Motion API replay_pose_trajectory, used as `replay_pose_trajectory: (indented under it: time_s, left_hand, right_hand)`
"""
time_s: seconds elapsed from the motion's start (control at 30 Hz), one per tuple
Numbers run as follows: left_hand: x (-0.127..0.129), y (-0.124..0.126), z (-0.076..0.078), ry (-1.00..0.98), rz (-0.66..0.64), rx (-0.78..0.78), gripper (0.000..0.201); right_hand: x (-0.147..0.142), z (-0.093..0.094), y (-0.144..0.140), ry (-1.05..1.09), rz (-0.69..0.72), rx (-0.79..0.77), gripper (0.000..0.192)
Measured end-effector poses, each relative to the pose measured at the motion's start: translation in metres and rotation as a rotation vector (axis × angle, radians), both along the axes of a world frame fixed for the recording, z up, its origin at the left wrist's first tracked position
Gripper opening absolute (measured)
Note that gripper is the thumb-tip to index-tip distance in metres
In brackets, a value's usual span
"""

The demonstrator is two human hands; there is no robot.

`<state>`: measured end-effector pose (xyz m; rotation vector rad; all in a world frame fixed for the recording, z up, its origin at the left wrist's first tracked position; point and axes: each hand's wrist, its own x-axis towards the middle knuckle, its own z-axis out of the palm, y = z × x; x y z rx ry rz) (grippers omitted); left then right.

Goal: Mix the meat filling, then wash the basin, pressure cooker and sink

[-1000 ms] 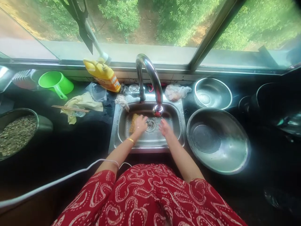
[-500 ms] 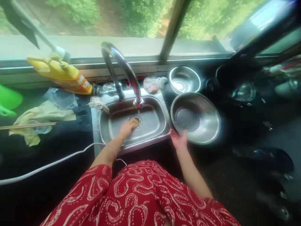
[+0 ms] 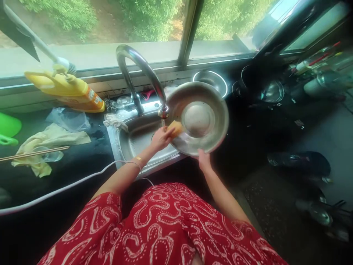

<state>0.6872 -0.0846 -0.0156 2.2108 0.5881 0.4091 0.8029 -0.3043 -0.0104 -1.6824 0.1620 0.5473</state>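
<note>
My left hand is closed on a yellow-orange sponge below the faucet spout, at the near left part of a large metal basin. The basin is tilted over the right side of the sink, its round base facing me. At its near rim, my right hand grips the edge, the fingers partly hidden behind the metal. Water runs from the curved chrome faucet near my left hand. Under both lies the steel sink, its right part covered by the basin.
A second metal bowl stands behind the basin. On the left lie a yellow bottle, a pale cloth, wooden chopsticks and a green container. A white cord crosses in front, passing by my left forearm.
The large basin has come off the right counter to the left, over the sink, and has been turned over. My left hand has lifted the sponge from the sink bottom toward the basin.
</note>
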Motion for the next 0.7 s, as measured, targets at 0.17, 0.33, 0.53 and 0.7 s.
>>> replay_pose_trajectory:
  time_s: [0.17, 0.33, 0.53, 0.7]
  left_hand:
    - [0.012, -0.024, -0.033, -0.012, -0.06, -0.51, 0.057]
    - [0.024, -0.051, -0.049, -0.157, -0.155, -0.778, 0.068]
    - [0.002, -0.024, -0.06, 0.164, -0.308, -0.495, 0.052]
    - [-0.025, 0.049, -0.06, 0.328, -0.259, -0.112, 0.034]
  right_hand:
    - [-0.008, -0.02, 0.053, -0.003, 0.192, -0.028, 0.039]
    - [-0.004, -0.028, 0.056, 0.044, 0.203, -0.064, 0.027]
    - [0.013, -0.017, 0.047, 0.244, 0.217, -0.082, 0.017]
    - [0.046, 0.003, 0.042, 0.209, 0.34, -0.124, 0.022]
